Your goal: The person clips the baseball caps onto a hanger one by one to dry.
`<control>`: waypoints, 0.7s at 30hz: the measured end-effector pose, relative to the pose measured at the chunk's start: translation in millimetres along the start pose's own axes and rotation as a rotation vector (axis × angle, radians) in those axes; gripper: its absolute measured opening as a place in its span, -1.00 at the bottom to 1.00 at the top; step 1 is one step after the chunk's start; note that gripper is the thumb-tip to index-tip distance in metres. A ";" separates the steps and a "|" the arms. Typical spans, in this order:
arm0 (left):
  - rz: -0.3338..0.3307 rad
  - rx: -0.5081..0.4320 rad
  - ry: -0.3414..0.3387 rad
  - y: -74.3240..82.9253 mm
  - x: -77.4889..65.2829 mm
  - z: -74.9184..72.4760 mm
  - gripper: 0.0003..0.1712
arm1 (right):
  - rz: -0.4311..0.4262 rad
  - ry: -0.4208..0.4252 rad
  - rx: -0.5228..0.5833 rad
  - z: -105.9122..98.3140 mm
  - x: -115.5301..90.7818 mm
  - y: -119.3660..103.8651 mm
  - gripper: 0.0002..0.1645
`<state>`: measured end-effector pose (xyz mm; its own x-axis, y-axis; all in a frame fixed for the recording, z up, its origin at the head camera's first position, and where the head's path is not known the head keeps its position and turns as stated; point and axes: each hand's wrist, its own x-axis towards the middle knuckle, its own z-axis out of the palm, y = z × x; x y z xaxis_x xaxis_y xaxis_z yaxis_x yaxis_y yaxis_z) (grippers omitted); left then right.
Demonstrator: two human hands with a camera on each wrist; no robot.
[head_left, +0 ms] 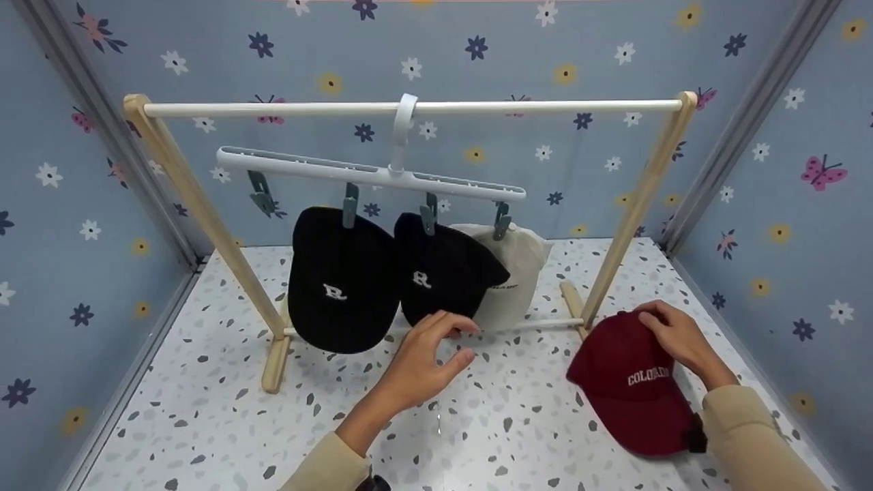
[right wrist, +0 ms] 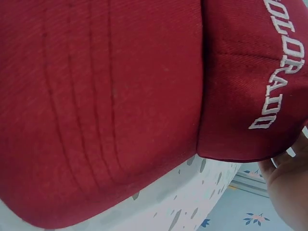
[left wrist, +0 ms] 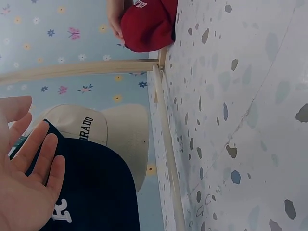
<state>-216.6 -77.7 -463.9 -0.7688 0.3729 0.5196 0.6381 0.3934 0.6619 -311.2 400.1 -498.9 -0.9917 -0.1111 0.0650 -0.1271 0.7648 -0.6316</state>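
A dark red cap [head_left: 614, 354] with white COLORADO lettering is gripped at its crown by my right hand [head_left: 684, 339], at the right of the head view. Its brim points down and toward me; the lettering [right wrist: 284, 62] shows large in the right wrist view. My left hand [head_left: 419, 365] holds nothing, its fingers loosely bent, just below the middle black cap [head_left: 443, 269]. Two black caps and a cream cap [left wrist: 130, 130] hang from a white clip hanger [head_left: 327, 170]. The left black cap [head_left: 334, 273] bears a white R. Part of the cream cap is hidden behind the middle one.
The hanger hooks over the white rail [head_left: 532, 107] of a wooden-legged rack [head_left: 204, 218] and slopes down to the right. Its far-left green clip [head_left: 261, 194] holds no cap. A lower bar [head_left: 545, 323] runs near the speckled table [head_left: 505, 423]. Flowered walls enclose three sides.
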 end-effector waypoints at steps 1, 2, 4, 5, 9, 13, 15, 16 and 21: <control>-0.004 0.000 -0.002 -0.6 0.1 1.0 -0.68 | -0.005 0.009 -0.003 -0.4 -0.2 -0.1 -0.48; -0.006 -0.001 -0.005 -1.1 0.1 1.8 -0.69 | -0.009 0.019 -0.007 -0.7 -0.5 -0.4 -0.51; -0.008 -0.004 -0.009 -2.0 0.0 2.9 -0.69 | -0.021 0.037 -0.008 -1.1 -0.4 -0.1 -0.57; -0.012 -0.006 -0.012 -2.3 0.0 3.4 -0.69 | -0.025 0.041 -0.007 -1.4 -0.8 -0.2 -0.59; -0.021 -0.008 -0.024 -3.9 0.2 3.8 -0.69 | -0.039 0.042 0.013 -2.0 -2.3 -2.0 -0.63; -0.027 -0.014 -0.025 -5.7 0.7 3.6 -0.69 | -0.046 0.033 0.034 -2.2 -4.7 -8.0 -0.64; -0.024 -0.020 -0.022 -6.3 1.1 3.3 -0.69 | -0.052 0.027 0.055 -2.1 -5.5 -11.9 -0.64; -0.021 -0.022 -0.022 -6.5 1.3 3.1 -0.69 | -0.056 0.024 0.067 -2.0 -6.0 -14.4 -0.65; -0.008 -0.024 -0.019 -9.2 1.3 3.3 -0.70 | -0.098 0.014 0.129 -1.0 -9.0 -30.7 -0.69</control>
<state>-223.3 -78.1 -471.2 -0.7726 0.3863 0.5039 0.6308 0.3762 0.6787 -298.4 378.3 -479.3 -0.9749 -0.1721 0.1414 -0.2208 0.6628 -0.7155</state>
